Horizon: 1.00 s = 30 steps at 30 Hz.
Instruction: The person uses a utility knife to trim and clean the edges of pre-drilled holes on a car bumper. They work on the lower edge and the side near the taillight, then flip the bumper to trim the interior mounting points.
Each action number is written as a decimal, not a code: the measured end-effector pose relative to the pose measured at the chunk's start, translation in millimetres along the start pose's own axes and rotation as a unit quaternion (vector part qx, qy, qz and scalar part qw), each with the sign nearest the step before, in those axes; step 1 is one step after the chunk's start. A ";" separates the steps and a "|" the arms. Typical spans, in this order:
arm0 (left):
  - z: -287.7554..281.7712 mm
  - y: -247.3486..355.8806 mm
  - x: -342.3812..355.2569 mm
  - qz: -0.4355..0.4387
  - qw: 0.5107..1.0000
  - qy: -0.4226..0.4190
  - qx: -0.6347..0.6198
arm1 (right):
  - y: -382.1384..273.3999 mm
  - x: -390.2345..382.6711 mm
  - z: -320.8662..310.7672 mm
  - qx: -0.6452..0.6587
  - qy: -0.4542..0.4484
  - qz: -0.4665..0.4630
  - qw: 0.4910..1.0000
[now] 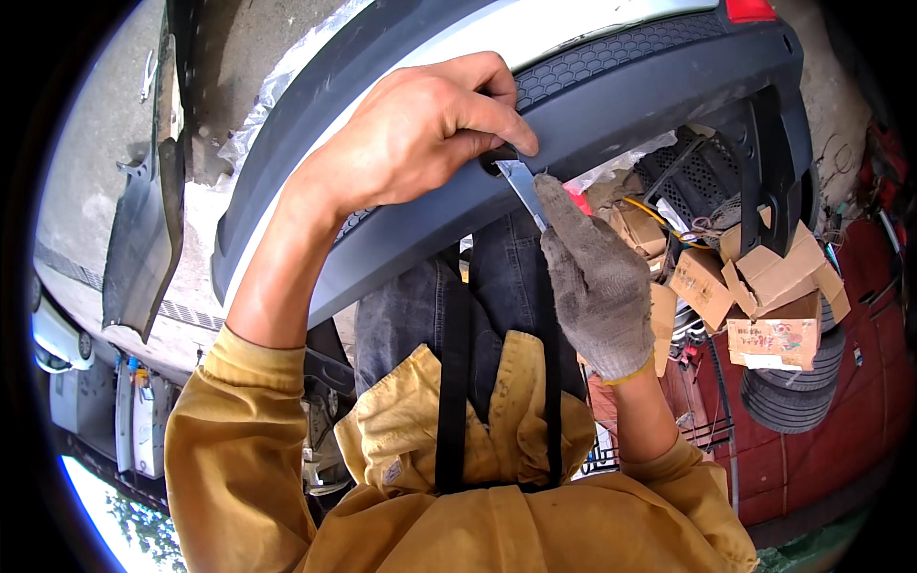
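Note:
A dark grey car bumper [611,124] with a honeycomb-textured strip lies across in front of me. My left hand [420,124] is bare and rests over it, thumb and fingertips pinched together beside a small round hole [491,160] in the plastic. A small dark bit seems to be between those fingertips, too small to name. My right hand [602,286], in a grey knit glove, grips a utility knife [522,189]. Its flat metal blade points up and left, with the tip at the hole just below my left fingertips. The glove hides most of the knife's handle.
Opened cardboard boxes [772,339] sit at the right on stacked tyres [793,392], over a red floor [850,420]. A long dark panel [148,229] lies on the concrete at the left. Clear plastic film [272,105] lies beyond the bumper's edge.

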<state>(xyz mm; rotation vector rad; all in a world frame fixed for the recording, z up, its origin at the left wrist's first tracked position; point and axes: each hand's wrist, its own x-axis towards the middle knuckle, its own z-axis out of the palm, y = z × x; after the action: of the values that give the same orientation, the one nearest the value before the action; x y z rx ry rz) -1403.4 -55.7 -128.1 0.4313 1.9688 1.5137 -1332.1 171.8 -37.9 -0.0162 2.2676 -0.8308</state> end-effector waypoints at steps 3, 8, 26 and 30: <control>0.9 -0.1 2.2 0.010 1.000 -0.007 0.012 | -2.2 -4.8 9.0 0.039 0.027 0.026 0.999; 0.5 1.5 3.0 0.001 1.000 -0.020 0.023 | -9.3 -8.4 15.4 0.083 0.026 0.062 0.994; 37.8 60.7 -31.6 -0.177 0.968 0.107 -0.144 | -10.0 -43.0 3.9 0.129 0.051 0.125 0.982; 53.0 65.7 -53.8 -0.301 0.898 0.066 -0.312 | -22.7 -45.4 -6.3 0.139 -0.010 0.093 0.986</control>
<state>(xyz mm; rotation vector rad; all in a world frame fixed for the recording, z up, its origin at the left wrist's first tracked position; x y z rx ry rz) -1335.6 -28.5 -59.7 -0.5217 1.3826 1.6451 -1307.1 168.2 6.5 0.3085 2.0790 -1.0315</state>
